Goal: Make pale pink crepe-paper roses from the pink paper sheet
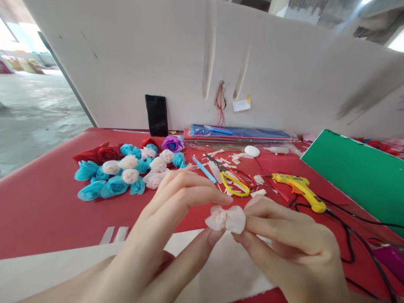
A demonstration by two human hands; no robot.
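Observation:
A small pale pink paper flower (221, 219) is held up between my two hands, with its rolled centre at the left and a wide petal spread to the right. The thumb of my left hand (170, 219) presses under the rolled part, and its fingers arch over the top. With thumb and fingertips, my right hand (284, 235) pinches the right edge of the petal. Below the hands lies a pale sheet of paper (217, 273). Behind them are scissors (235, 183) with yellow and red handles among paper scraps, beside a blue pen (205, 169).
Blue, white, red and purple paper flowers (129, 175) cluster at the back left. A black phone (157, 115) leans on the wall panel. At right lie a yellow glue gun (299, 189) with a black cord and a green board (360, 181). Wrapped paper packs (243, 134) line the back.

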